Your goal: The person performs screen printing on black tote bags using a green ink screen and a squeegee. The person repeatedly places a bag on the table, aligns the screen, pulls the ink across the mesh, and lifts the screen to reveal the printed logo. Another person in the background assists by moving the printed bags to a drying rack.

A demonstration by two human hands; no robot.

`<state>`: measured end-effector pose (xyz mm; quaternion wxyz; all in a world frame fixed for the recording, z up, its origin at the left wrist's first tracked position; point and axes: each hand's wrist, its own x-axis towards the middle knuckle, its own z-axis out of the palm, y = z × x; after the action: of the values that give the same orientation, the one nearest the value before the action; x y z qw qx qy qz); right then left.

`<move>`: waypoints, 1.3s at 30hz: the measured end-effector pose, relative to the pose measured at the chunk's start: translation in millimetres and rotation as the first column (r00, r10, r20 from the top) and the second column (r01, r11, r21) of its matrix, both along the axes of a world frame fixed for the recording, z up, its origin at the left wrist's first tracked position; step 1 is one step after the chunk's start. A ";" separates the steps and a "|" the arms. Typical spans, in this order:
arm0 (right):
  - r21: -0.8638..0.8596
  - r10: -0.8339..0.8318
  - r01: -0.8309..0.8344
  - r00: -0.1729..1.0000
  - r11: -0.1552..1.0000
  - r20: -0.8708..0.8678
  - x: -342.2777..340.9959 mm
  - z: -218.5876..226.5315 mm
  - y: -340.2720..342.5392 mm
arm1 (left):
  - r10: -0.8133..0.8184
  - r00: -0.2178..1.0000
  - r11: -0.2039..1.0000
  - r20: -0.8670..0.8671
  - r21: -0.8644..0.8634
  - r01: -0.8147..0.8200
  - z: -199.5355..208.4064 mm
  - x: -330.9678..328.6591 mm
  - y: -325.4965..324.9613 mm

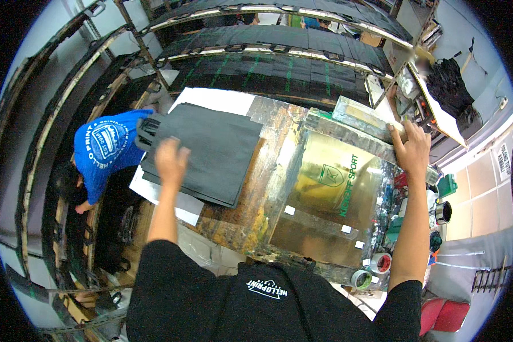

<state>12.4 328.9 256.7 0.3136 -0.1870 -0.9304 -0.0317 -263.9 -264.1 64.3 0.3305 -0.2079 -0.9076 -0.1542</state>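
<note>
Over a stack of black flat bags [216, 142] at the middle left is my left hand [172, 162], somewhat blurred. Its fingers look apart, and nothing shows in them; whether it touches the top bag I cannot tell. The bags' handles [146, 132] stick out at the stack's left edge. To the right lies a framed printing screen [319, 188] with a yellowish mesh and a green shield design with lettering. My right hand [411, 147] closes round the right end of a long, paint-stained squeegee [359, 117] at the screen's far edge.
A stained wooden table [273, 131] bears the stack and screen. Open paint cans [380, 263] and bottles crowd its right side. Racks of black bags [268, 74] rise behind and on the left. Beside the left rack, a person in a blue shirt [105, 145] bends over.
</note>
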 end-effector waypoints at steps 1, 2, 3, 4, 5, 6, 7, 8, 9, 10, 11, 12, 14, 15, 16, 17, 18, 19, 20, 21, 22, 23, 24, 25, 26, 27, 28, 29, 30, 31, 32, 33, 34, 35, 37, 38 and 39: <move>0.007 -0.008 0.008 1.000 1.000 0.012 1.0 0.2 0.1 | -0.135 0.985 0.990 0.106 0.046 0.131 -22.7 34.0 32.9; -0.003 0.016 -0.016 1.000 1.000 -0.004 -2.0 -0.6 -0.8 | -0.198 0.941 0.980 0.273 0.036 0.196 -48.3 64.7 50.5; -0.004 0.031 -0.031 0.999 1.000 -0.015 -3.3 -0.7 -0.7 | -0.208 0.926 0.971 0.316 -0.047 0.234 -72.1 90.7 69.1; 0.000 0.044 -0.044 0.999 0.999 -0.024 -3.3 0.2 -0.7 | -0.163 0.909 0.966 0.383 -0.124 0.225 -87.1 106.3 86.8; 0.002 0.036 -0.036 0.999 0.999 -0.011 -2.9 2.2 -0.5 | -0.115 0.900 0.972 0.420 -0.141 0.190 -99.4 112.0 100.2; 0.000 0.032 -0.032 0.999 0.999 0.001 -3.5 3.4 -0.6 | -0.029 0.900 0.977 0.435 -0.178 0.118 -97.3 115.4 113.8; -0.003 0.027 -0.027 1.000 1.000 0.014 -3.7 3.7 0.2 | 0.057 0.893 0.975 0.447 -0.216 0.047 -93.4 115.4 125.1; 0.040 0.049 -0.048 0.998 0.998 -0.034 -3.2 -0.5 5.8 | 0.100 0.869 0.964 0.485 -0.263 0.036 -97.1 110.4 132.1; 0.027 0.044 -0.044 0.999 0.999 -0.026 -3.9 0.0 5.9 | 0.151 0.844 0.948 0.515 -0.316 0.023 -99.8 101.9 136.2; 0.014 0.039 -0.038 0.999 0.999 -0.018 -3.8 0.5 5.8 | 0.203 0.816 0.930 0.541 -0.368 0.013 -102.7 95.9 139.5; 0.002 0.032 -0.032 0.999 0.999 -0.009 -4.0 1.5 5.9 | 0.194 0.812 0.938 0.550 -0.345 0.009 -105.6 91.7 140.0; 0.001 0.025 -0.025 1.000 1.000 0.019 -2.8 2.5 4.4 | 0.183 0.810 0.944 0.557 -0.329 0.013 -106.9 86.7 138.1; 0.000 0.011 -0.011 0.997 1.000 0.076 -4.0 7.1 -1.3 | 0.174 0.820 0.960 0.546 -0.280 -0.017 -113.2 76.3 128.4; -0.003 0.029 -0.029 0.999 1.000 0.046 -4.7 6.3 -1.2 | 0.177 0.834 0.968 0.523 -0.244 -0.052 -117.8 66.0 119.7; -0.005 0.046 -0.045 0.999 0.999 0.019 -4.6 3.6 -0.3 | 0.179 0.846 0.975 0.503 -0.206 -0.084 -116.1 59.9 115.2; -0.006 0.063 -0.063 0.998 0.998 -0.009 -4.6 1.0 0.9 | 0.163 0.858 0.978 0.488 -0.195 -0.074 -115.3 56.0 111.4; -0.019 0.059 -0.060 0.997 0.998 -0.041 -5.7 0.1 2.6 | 0.146 0.869 0.981 0.472 -0.183 -0.066 -106.2 53.7 109.6; -0.020 0.052 -0.053 0.998 0.998 -0.033 -4.9 -0.3 3.7 | 0.131 0.881 0.984 0.456 -0.171 -0.058 -99.6 51.4 108.9; -0.021 0.046 -0.047 0.999 0.999 -0.026 -3.6 -0.7 4.7 | 0.107 0.881 0.992 0.460 -0.109 -0.064 -102.1 50.5 107.9; -0.021 0.044 -0.044 0.999 0.999 -0.021 -3.7 0.1 5.1 | 0.075 0.886 0.996 0.458 -0.069 -0.048 -103.0 49.5 103.8; -0.031 0.048 -0.048 0.999 0.998 -0.021 -4.4 0.8 5.1 | 0.042 0.890 0.999 0.455 -0.029 -0.032 -103.6 48.0 98.8; -0.041 0.051 -0.052 0.998 0.998 -0.021 -5.3 1.6 4.7 | 0.009 0.893 1.000 0.450 0.010 -0.015 -103.7 45.1 93.9; -0.049 0.051 -0.052 0.999 0.997 -0.015 -4.5 1.3 4.9 | -0.023 0.857 0.997 0.514 0.072 -0.016 -101.2 44.4 92.6; -0.048 0.045 -0.045 0.999 0.998 -0.009 -3.8 1.9 4.6 | -0.059 0.817 0.991 0.574 0.132 -0.021 -98.5 43.3 90.9; -0.047 0.038 -0.038 0.999 0.998 -0.002 -3.0 3.1 4.2 | -0.099 0.771 0.981 0.629 0.191 -0.030 -95.9 41.9 89.9; -0.046 0.037 -0.037 0.999 0.998 0.004 -3.2 4.9 2.9 | -0.131 0.748 0.968 0.651 0.248 -0.046 -99.7 41.0 84.9; -0.050 0.044 -0.044 0.999 0.998 0.003 -3.4 5.6 2.5 | -0.165 0.724 0.951 0.670 0.302 -0.063 -103.7 40.1 80.8; -0.053 0.051 -0.051 0.999 0.997 0.001 -3.9 5.4 2.3 | -0.200 0.699 0.931 0.686 0.355 -0.082 -106.9 38.0 76.1; -0.056 0.057 -0.057 0.998 0.997 -0.001 -4.0 5.5 2.7 | -0.149 0.682 0.945 0.716 0.306 -0.115 -108.7 34.8 72.7; -0.053 0.067 -0.068 0.998 0.996 -0.014 -4.7 4.1 3.1 | -0.175 0.738 0.931 0.652 0.354 -0.091 -112.0 30.3 68.1; -0.051 0.078 -0.080 0.997 0.995 -0.029 -5.9 1.7 3.5 | -0.197 0.789 0.915 0.581 0.398 -0.065 -113.7 26.0 63.9; -0.047 0.091 -0.093 0.995 0.995 -0.042 -7.3 1.7 3.8 | -0.216 0.835 0.897 0.506 0.441 -0.035 -116.0 22.4 61.0; -0.049 0.081 -0.083 0.996 0.995 -0.032 -6.2 2.3 4.5 | -0.194 0.860 0.926 0.472 0.377 0.002 -101.1 17.9 67.4; -0.047 0.061 -0.062 0.998 0.997 -0.019 -3.1 3.9 5.1 | -0.224 0.865 0.958 0.449 0.267 0.109 -68.1 16.7 82.8; -0.043 0.049 -0.049 0.999 0.998 -0.006 -2.6 5.5 3.1 | -0.282 0.876 0.959 0.391 0.143 0.244 -22.3 15.8 95.4; -0.035 0.036 -0.036 0.999 0.999 -0.001 -3.4 4.8 4.3 | -0.286 0.862 0.955 0.418 0.046 0.294 -0.8 19.2 107.3; -0.026 0.025 -0.025 1.000 0.999 0.005 -4.7 4.8 5.2 | -0.287 0.849 0.938 0.445 -0.049 0.343 20.4 26.7 125.7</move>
<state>7.7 334.1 261.5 0.3090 -0.1793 -0.9339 -0.0164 -237.2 -138.4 84.7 0.0782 -0.3352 -0.9193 -0.1908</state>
